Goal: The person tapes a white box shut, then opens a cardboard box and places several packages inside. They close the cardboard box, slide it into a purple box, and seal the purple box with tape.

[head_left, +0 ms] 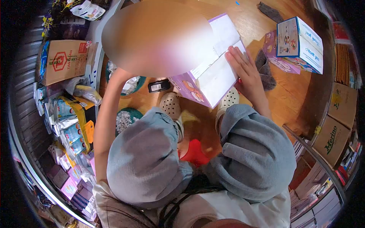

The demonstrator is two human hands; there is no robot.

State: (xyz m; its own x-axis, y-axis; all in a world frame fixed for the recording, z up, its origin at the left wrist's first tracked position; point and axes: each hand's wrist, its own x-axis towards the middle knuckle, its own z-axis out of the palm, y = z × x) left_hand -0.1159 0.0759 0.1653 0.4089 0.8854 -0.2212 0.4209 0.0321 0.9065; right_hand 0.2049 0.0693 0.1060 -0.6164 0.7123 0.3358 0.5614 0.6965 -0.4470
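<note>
Wooden floor (289,95); right hand (243,72) presses purple box (205,76); carton (334,138) reads "Herino".

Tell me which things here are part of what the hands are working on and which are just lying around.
In hand:
purple box, flaps open
right hand, flat on its flap
left hand, hidden behind a blur

Lying about:
blue-white box
grey cloths
black device
green baskets
packets on the left shelf
cartons at right
</note>
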